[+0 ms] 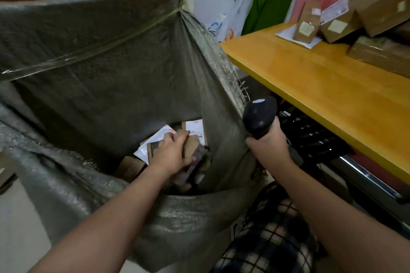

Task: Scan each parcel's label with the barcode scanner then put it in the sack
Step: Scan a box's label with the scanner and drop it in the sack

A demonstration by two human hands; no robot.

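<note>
The left arm stretches down into the open sack [88, 55]; the left hand [170, 153] has its grip curled round a brown parcel [192, 146] low inside it. Rightward, the right hand [269, 143] holds the scanner [259, 115] upright, grip wrapped round its handle, beside the counter [321, 77].

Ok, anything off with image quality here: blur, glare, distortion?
Head view: wide-angle lens bows the sack rim and table edge; left hand and parcel are motion-blurred in the sack's shaded inside; soft sheen on the table; scanner reasonably sharp.
</note>
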